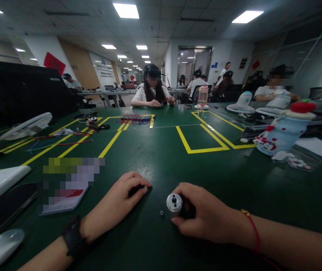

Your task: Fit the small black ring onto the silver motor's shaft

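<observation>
My right hand (206, 212) is wrapped around a small cylindrical metal motor (174, 203). The motor stands upright on the green tabletop, its silver end face turned up, showing a dark centre and small holes. Just left of it lies a tiny metal ring-shaped part (161, 213), apart from both hands. My left hand (124, 197) rests on the table further left, wearing a black watch. Its thumb and index fingertips are drawn together in a pinch; whatever is between them is too small to make out.
A badge-like card (65, 201) and a white mouse (1, 248) lie on the left. Beyond are loose wires (62, 143), a wire bundle (138, 119) and a white fan (27, 126). A blue bottle (281, 133) stands right. Across the table sits a person (152, 90).
</observation>
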`<state>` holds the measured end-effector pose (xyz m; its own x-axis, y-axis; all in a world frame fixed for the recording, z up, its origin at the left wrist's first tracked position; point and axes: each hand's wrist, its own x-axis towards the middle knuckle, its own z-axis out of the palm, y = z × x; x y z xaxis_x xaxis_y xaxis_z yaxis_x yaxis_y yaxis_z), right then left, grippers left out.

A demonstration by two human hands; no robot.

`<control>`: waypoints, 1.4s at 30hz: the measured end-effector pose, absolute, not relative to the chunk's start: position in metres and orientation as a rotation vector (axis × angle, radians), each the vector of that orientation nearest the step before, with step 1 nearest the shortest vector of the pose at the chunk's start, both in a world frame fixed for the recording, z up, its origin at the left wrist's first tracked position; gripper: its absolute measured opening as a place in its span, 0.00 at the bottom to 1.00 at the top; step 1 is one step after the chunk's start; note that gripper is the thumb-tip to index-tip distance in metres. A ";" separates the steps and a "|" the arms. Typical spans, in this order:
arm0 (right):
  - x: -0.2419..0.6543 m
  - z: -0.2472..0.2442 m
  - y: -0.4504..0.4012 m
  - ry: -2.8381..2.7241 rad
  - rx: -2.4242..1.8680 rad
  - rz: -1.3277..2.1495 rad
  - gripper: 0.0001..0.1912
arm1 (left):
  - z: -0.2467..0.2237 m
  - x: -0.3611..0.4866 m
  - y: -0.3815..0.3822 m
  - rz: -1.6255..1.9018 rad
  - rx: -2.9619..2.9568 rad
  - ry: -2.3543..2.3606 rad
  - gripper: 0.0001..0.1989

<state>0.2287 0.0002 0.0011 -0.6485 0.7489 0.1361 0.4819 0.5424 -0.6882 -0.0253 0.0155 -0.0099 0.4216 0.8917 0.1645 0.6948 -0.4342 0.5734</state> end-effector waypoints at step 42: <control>0.225 0.001 0.000 -2.383 -0.921 0.799 0.15 | 0.007 0.000 -0.006 0.752 1.763 1.279 0.09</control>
